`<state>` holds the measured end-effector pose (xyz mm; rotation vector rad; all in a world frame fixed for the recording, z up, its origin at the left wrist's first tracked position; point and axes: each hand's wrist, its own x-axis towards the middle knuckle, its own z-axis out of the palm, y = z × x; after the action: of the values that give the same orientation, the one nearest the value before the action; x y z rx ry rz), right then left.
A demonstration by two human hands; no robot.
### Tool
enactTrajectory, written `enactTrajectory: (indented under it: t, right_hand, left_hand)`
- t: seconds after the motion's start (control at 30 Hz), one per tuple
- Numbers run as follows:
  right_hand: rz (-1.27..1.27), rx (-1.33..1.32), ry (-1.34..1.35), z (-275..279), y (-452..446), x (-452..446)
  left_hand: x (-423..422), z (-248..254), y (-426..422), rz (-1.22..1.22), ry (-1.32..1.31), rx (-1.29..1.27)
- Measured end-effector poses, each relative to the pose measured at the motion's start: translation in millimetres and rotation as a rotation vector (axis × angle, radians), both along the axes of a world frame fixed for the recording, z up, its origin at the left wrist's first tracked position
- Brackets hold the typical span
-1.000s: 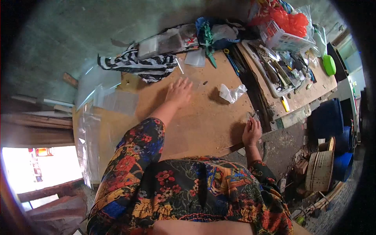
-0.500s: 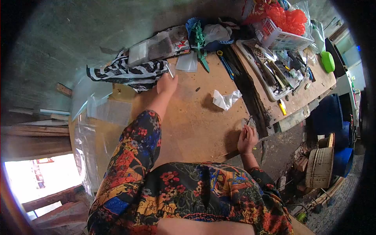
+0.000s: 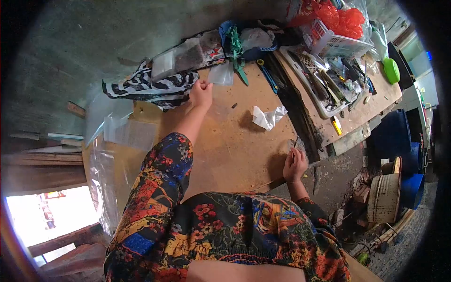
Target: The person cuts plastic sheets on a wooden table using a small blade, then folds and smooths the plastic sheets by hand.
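My left hand (image 3: 201, 95) is closed at the edge of the black-and-white striped cloth (image 3: 162, 89), its fingertips pinched on a thin white stick (image 3: 205, 84) that barely shows. Just beyond it lies a clear plastic sheet (image 3: 221, 74). On the right, my right hand (image 3: 295, 165) rests by the board's edge with curled fingers. Something small and dark, with clear plastic around it, shows at those fingertips; I cannot make out what it is. A crumpled white paper (image 3: 269, 117) lies on the wooden board (image 3: 225, 150) between the hands.
Clear plastic sheets (image 3: 129, 133) lie at the left. Green-handled scissors (image 3: 241, 73) and blue pliers (image 3: 268, 77) are at the back. A white tray of tools (image 3: 325, 112), a yellow cutter (image 3: 336, 125) and a white basket (image 3: 336, 44) stand right. Blue tubs (image 3: 391, 134) stand beyond.
My left hand has drawn back toward the striped cloth, and its spread fingers have closed on the white stick that lay on the board. My right hand stays nearly in place. The view has shifted slightly.
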<state>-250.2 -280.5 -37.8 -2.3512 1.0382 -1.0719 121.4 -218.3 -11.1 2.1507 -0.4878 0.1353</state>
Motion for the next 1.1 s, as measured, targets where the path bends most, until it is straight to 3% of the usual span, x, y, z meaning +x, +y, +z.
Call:
enactTrajectory:
  t: [0.17, 0.27, 0.37, 0.43, 0.5, 0.57, 0.63, 0.67, 0.73, 0.87, 0.9, 1.1]
  right_hand:
    - [-0.010, -0.129, -0.049, 7, 1, 4]
    - [-0.004, -0.181, -0.034, -19, -6, -4]
    - [-0.017, 0.036, -0.195, -47, -14, -5]
    - [-0.009, -0.116, -0.316, -23, -8, 14]
    - [0.110, 0.364, -0.459, 50, 18, 49]
    - [0.286, 0.507, -0.688, 101, 34, 88]
    - [0.362, 0.620, -0.733, 114, 41, 121]
    - [0.374, 0.621, -0.733, 118, 41, 131]
    - [0.326, 0.477, -0.464, 123, 43, 148]
    - [0.273, 0.510, -0.495, 125, 46, 171]
    - [0.253, 0.368, -0.406, 120, 40, 177]
    - [0.315, 0.048, -0.155, 37, -2, 231]
  left_hand:
    - [-4, 28, 12, -0.158, 0.142, -0.016]
    - [-28, 56, 27, -0.290, 0.224, -0.038]
    - [-60, 64, 44, -0.421, 0.267, -0.100]
    - [-84, 66, 54, -0.491, 0.275, -0.140]
    - [-108, 70, 64, -0.583, 0.311, -0.283]
    - [-125, 81, 77, -0.634, 0.338, -0.256]
    - [-132, 91, 87, -0.676, 0.360, -0.230]
    - [-133, 94, 92, -0.694, 0.383, -0.178]
    - [-133, 102, 104, -0.690, 0.405, -0.130]
    - [-118, 99, 136, -0.575, 0.369, -0.101]
    - [-110, 96, 148, -0.541, 0.359, -0.082]
    - [-84, 108, 254, -0.389, 0.411, 0.072]
